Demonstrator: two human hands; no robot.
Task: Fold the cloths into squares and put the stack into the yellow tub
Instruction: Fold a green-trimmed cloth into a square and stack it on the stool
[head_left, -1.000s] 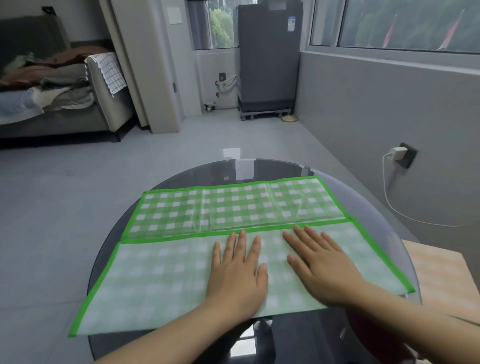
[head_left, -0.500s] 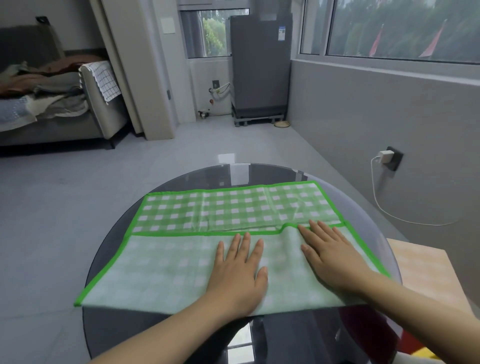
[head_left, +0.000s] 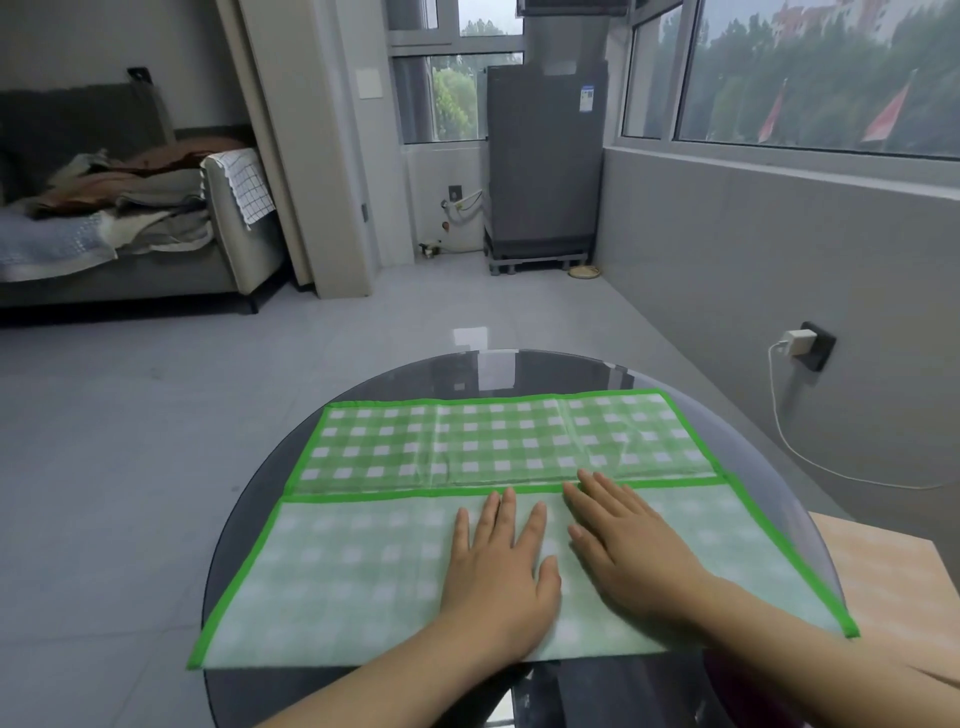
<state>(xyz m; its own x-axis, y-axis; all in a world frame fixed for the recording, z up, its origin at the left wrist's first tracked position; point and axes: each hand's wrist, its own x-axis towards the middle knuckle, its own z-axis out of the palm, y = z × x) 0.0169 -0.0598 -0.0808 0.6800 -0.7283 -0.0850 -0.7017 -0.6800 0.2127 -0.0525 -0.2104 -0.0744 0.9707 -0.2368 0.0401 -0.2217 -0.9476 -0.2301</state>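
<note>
While the green checked cloth (head_left: 519, 499) lies spread on the round glass desk (head_left: 249, 519), its near half is folded up, pale side showing. Both hands press flat on that fold, fingers straight: left hand (head_left: 501, 577) at the middle, right hand (head_left: 631, 551) just beside it, fingertips at the fold's green edge. Beyond stand a grey tiled floor (head_left: 156, 415), a sofa (head_left: 119, 249) and a grey fridge (head_left: 545, 161).

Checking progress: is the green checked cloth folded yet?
Partly: green checked cloth has its near part folded over, pale underside up; not yet square.
</note>
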